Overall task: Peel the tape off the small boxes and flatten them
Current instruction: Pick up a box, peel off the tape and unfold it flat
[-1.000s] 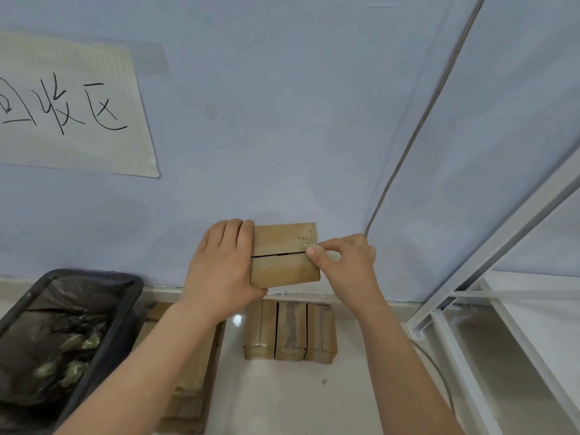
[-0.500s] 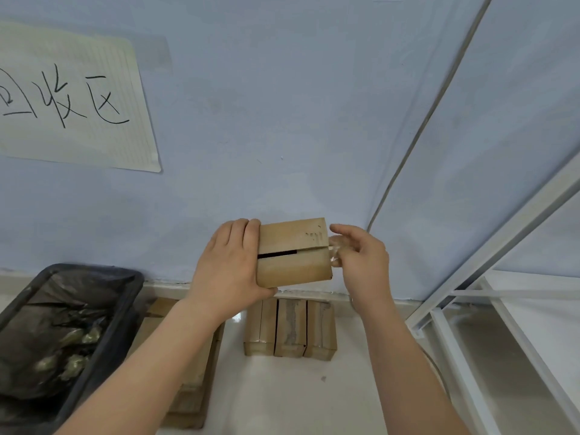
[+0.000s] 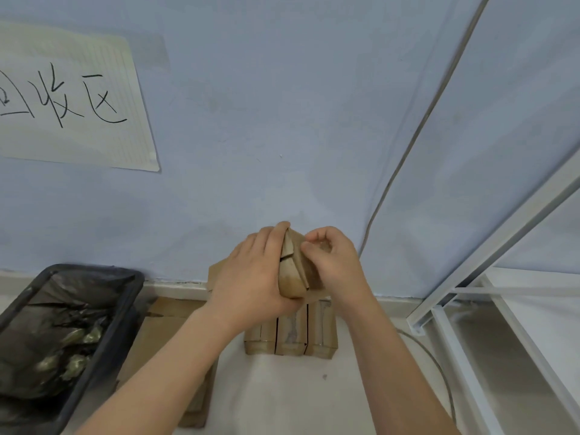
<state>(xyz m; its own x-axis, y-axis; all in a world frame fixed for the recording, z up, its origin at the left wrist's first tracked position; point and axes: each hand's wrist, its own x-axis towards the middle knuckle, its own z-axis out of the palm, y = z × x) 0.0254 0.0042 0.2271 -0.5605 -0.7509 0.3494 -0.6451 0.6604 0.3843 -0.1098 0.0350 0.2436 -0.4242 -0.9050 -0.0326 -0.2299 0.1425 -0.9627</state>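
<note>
A small brown cardboard box [image 3: 292, 271] is held in the air in front of the blue wall, its slit top seam turned toward my right. My left hand [image 3: 251, 277] grips it from the left, fingers over the top edge and thumb underneath. My right hand [image 3: 332, 262] is curled against the box's right face, with a crumpled bit of clear tape [image 3: 324, 246] pinched in its fingers. Below on the floor, three small taped boxes [image 3: 292, 331] stand side by side against the wall.
A black bin [image 3: 94, 324] lined with a dark bag holding tape scraps stands at the left. Flattened cardboard [image 3: 166, 334] lies stacked between the bin and the boxes. A white metal rack [image 3: 470, 277] and a cable [image 3: 408, 152] are on the right. A handwritten paper sign [image 3: 62, 98] hangs on the wall.
The box was turned so its seam faces right and was lowered a little. My right hand pulled the tape off the box's end and closed around it, now pressed against the box.
</note>
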